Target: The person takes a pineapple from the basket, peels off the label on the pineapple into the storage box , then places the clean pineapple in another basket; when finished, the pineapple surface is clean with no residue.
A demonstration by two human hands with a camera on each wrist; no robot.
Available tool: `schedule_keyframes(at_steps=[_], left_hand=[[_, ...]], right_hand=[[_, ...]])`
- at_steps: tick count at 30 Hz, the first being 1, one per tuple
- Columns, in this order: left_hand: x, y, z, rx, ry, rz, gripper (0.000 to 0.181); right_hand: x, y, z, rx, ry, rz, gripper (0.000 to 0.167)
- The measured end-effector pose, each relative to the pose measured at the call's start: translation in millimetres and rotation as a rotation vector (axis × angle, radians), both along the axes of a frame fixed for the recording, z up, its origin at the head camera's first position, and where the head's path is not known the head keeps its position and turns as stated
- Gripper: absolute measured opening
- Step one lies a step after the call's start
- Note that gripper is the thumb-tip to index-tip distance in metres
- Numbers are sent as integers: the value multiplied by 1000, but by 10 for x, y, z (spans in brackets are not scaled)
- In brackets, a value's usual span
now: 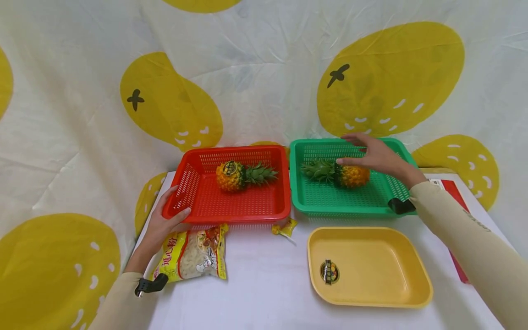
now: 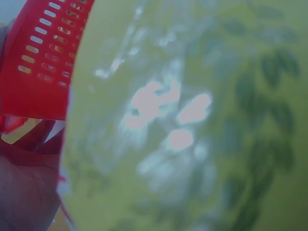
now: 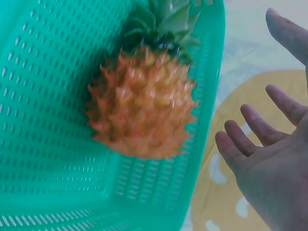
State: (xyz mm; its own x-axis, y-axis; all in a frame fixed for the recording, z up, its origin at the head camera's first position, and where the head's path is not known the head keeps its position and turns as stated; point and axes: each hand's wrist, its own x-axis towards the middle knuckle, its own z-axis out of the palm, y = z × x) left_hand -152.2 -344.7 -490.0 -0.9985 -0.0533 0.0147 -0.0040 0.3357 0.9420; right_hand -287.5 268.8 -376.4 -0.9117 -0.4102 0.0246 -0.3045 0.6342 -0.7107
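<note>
A person in pale sleeves works at a white counter (image 1: 260,288), both hands empty. The right hand (image 1: 373,153) reaches over a green basket (image 1: 342,210), fingers spread; from overhead it partly covers the pineapple (image 1: 355,177) lying inside, crown to the left. The right wrist's view shows a space between palm and fruit, the fingertips soft in blur and the hand cut off by the frame.

The left hand (image 1: 160,225) stands at the near left corner of a red basket (image 1: 239,216), thumb and forefinger spread apart; the remaining fingers are hard to make out, and whether any press on the plastic cannot be told. In that basket lies a second pineapple (image 1: 231,182), crown to the right, its dark round label too small to read.

Below, the left arm partly hides a yellow food bag (image 1: 194,256), which fills most of the left wrist's view as a glare-streaked blur. A lollipop (image 1: 276,229) lies near the red basket's front, its wrapper crumpled. An orange-yellow tray (image 1: 371,266) sits before the green basket. At far right, the sleeve crosses a red item (image 1: 454,190), leaving it unidentifiable. Behind hangs a fruit-print cloth (image 1: 264,101), its outermost motifs cropped.
</note>
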Motion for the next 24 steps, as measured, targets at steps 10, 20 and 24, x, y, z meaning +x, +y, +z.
schedule_keyframes(at_steps=[10,20,24], left_hand=[[3,0,-1,-19,2,4,89],[6,-10,-9,-21,4,7,90],[-19,9,-27,2,0,0,89]], right_hand=[[163,-307,130,-29,30,60,78],[209,-702,230,-12,37,115,84],[238,-860,269,-14,57,150,85]])
